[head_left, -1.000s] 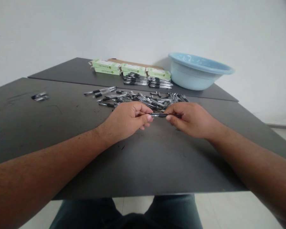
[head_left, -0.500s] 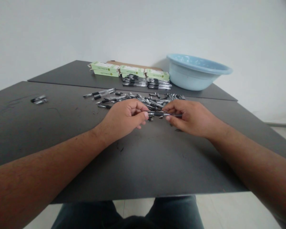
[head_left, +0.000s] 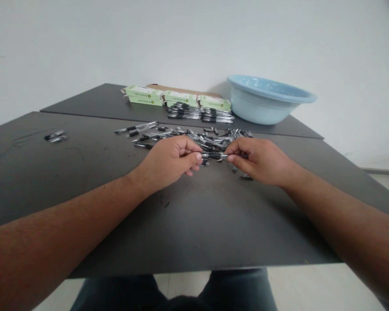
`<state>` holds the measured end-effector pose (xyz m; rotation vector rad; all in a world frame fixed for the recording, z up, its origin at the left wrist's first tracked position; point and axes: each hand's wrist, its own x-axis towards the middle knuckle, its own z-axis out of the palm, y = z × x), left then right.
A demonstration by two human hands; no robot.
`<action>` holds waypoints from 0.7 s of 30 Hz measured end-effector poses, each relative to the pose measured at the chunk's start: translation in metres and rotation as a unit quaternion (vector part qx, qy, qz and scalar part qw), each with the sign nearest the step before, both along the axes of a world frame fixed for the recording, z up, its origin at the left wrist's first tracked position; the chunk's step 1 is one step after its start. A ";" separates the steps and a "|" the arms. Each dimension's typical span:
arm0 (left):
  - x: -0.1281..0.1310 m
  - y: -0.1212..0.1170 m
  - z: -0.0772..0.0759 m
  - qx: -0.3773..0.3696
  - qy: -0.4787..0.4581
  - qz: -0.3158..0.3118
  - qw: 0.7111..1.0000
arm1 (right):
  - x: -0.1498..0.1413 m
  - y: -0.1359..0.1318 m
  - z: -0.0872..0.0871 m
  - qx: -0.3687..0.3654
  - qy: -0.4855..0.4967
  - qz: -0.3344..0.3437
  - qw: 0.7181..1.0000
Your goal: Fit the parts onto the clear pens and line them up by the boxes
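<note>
A clear pen with a black grip lies level between my two hands, just in front of a loose pile of pens. My left hand is closed, its thumb and forefinger pinching the pen's left end. At the other end, by the tip, the thumb and forefinger of my right hand are pinched together. Something dark and thin shows inside the right fingers; whether it belongs to the same pen I cannot tell. Small dark pen parts lie on the table below the right hand.
Green-and-white boxes are stacked at the back, with bundled pens in front of them. A light blue basin stands back right. Several small clear-and-black parts lie far left on the dark table.
My right fingers have shifted from the pen's black grip out to its tip, so more of the grip shows between my hands. My left hand has moved slightly left, still pinching the pen.
</note>
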<state>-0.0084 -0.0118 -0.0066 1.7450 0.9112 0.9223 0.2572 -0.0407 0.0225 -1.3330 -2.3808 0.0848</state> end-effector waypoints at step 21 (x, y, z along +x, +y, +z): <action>-0.001 -0.006 -0.018 0.085 0.014 0.002 0.996 | 0.020 0.148 0.019 0.057 -0.210 -0.168 0.961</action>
